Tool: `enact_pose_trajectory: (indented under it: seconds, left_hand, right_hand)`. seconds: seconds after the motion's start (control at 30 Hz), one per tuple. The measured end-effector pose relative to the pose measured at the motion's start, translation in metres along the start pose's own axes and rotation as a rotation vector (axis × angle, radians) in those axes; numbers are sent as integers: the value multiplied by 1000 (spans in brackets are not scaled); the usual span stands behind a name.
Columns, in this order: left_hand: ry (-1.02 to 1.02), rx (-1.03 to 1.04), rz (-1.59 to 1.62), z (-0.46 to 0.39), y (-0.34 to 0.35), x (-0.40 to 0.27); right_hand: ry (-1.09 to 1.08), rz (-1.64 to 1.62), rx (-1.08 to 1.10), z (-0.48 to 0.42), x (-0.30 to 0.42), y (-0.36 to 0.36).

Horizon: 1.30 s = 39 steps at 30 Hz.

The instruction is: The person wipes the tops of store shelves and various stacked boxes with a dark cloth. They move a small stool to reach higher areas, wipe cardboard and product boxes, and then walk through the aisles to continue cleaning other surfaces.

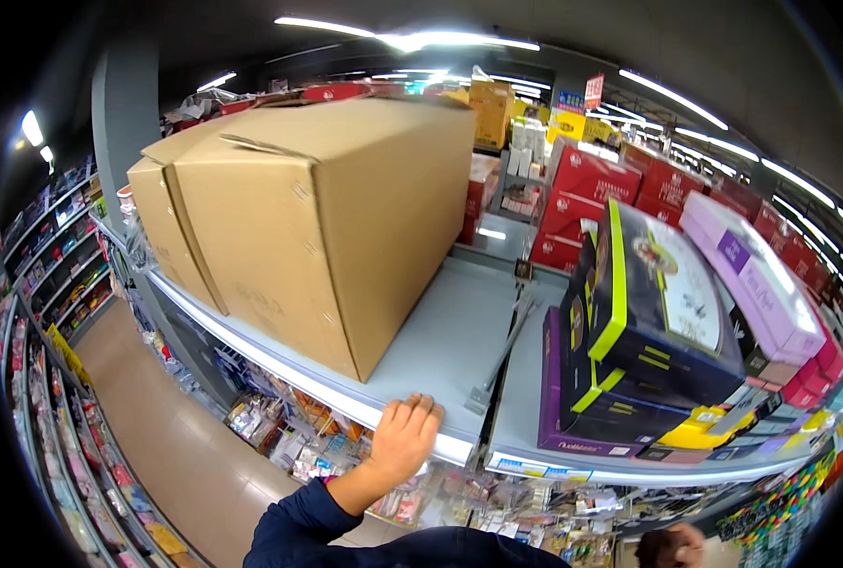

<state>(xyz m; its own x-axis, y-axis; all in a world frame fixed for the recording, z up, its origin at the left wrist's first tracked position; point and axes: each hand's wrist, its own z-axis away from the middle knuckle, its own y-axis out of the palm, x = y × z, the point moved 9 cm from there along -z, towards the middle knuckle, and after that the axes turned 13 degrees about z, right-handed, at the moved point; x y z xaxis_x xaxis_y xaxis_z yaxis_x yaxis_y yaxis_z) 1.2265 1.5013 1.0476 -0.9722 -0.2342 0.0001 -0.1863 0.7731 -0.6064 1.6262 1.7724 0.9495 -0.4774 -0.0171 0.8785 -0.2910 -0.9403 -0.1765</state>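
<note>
My left hand (405,433) is on the front edge of a grey metal shelf (457,334), its fingers curled over the lip. Behind it and to the left, a large plain cardboard box (265,227) stands on the shelf, apart from the hand. At the bottom rim of the view my right hand (690,545) is partly cut off. Its fingers close on a dark brown, soft-looking item (657,549) that I cannot identify. Right of the shelf joint, dark boxes with lime-green edging (663,312) are stacked beside a purple box (552,383).
A loose metal bracket (503,358) lies near the shelf joint. Red cartons (588,192) are stacked behind, and a lilac box (755,284) leans at right. Packaged goods (400,490) hang below. A tiled aisle (180,397) and stocked racks (87,454) lie left, near a grey pillar (124,121).
</note>
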Motion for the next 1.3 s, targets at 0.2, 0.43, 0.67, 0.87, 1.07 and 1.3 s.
enact_pose_trajectory:
  seconds: [0.2,0.43,0.67,0.87,1.07,1.3]
  left_hand:
    - [28,71,35,-7,6,-9]
    - [9,109,6,4,-1,4]
    - [-14,82,24,4,-3,5]
    - [-37,28,90,6,3,10]
    - [-9,-2,118,5,-9,12]
    - [17,-86,68,9,-4,13]
  right_hand:
    - [-963,396,-708,107,315,20]
    - [-1049,829,-193,-17,594,170]
    - [-995,1220,-601,-189,714,181]
    - [-1234,1244,-883,-259,781,214]
    - [-1270,1350,-923,-305,787,264]
    - [-1181,1627,-497,-375,765,265]
